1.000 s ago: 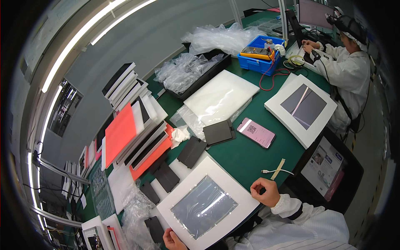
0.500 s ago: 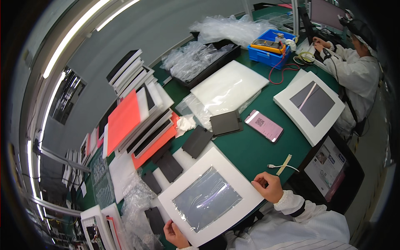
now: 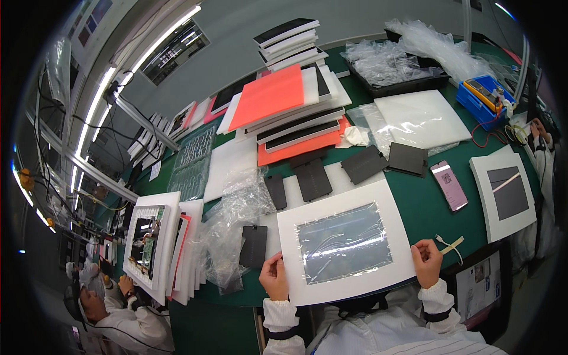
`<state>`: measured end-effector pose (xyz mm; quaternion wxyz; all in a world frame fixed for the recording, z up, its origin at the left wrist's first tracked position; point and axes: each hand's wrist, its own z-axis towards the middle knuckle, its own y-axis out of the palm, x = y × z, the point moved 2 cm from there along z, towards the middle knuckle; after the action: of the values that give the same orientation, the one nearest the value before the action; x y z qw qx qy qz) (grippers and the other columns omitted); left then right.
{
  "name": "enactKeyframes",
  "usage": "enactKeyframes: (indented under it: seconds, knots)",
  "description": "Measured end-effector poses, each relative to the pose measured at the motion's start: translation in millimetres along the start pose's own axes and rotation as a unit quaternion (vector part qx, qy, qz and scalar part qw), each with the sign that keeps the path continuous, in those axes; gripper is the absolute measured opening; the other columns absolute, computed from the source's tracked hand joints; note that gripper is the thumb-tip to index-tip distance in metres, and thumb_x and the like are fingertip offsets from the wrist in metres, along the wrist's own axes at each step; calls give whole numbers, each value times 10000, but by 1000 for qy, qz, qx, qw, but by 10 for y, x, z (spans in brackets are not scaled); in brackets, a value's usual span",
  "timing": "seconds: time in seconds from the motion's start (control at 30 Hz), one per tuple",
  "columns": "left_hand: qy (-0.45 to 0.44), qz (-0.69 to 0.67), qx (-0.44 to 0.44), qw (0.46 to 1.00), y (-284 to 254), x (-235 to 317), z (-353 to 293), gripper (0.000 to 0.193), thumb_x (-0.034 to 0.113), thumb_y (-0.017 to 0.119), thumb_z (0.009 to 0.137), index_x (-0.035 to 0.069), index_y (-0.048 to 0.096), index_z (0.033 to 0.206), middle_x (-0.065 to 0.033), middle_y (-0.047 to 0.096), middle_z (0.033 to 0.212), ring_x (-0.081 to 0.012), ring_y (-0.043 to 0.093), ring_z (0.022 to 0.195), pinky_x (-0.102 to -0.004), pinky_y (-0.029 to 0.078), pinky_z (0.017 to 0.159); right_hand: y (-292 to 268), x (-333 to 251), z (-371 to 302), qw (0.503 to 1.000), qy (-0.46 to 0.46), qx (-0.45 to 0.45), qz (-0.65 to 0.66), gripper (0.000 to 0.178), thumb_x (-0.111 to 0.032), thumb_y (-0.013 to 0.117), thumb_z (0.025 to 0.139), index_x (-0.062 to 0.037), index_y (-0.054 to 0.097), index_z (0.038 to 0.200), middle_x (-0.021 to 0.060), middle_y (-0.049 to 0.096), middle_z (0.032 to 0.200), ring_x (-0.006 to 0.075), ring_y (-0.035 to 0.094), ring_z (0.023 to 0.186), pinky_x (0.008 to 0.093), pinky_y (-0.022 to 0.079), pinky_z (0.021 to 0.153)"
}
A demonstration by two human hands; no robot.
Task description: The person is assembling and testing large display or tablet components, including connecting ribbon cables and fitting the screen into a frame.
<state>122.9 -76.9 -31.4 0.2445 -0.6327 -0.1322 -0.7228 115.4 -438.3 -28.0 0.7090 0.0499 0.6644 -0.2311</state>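
Note:
A flat white framed panel is in front of me, its grey screen covered by clear, wrinkled film. My left hand grips its left edge near the lower corner, fingers curled. At the opposite edge my right hand pinches the border, with the thumb toward the panel. Beyond the panel lie several dark grey plastic covers, partly on white foam sheet. One more dark cover rests just left of the panel. A short white cable with a tan strip lies right of my right hand.
A phone and a second white framed panel lie to the right. Beyond are stacked panels with red foam, a black tray of plastic bags and a blue bin. Clear wrap and upright panels stand left, near a co-worker.
My view has swung left, so the bench contents appear farther right and a co-worker shows at the lower left. Both hands stay on the panel, which now looks less tilted.

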Motion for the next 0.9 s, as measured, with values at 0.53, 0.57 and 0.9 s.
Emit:
enactKeyframes:
  seconds: [0.53,0.57,0.9]
  knots:
    - [34,5,-5,999,6,-98,6,92,-37,494,858,-69,573,893,-156,627,972,-175,602,845,-284,478,782,-75,-79,2,998,-40,8,-53,103,-85,654,771,-12,588,802,38,558,583,85,513,498,221,419,486]
    - [32,-19,-7,999,-35,-154,10,92,-39,485,861,-69,568,889,-165,622,991,-177,599,853,-286,477,785,-59,-89,8,997,-42,-6,-59,111,-100,654,774,-15,589,805,44,562,588,97,524,502,227,432,495]
    - [85,90,-46,991,-60,-205,53,172,36,529,867,-34,585,1014,-183,612,949,-235,579,849,-308,468,769,-140,-34,74,998,-12,-55,-42,177,-197,636,777,-30,586,811,50,568,595,151,555,530,272,445,524]
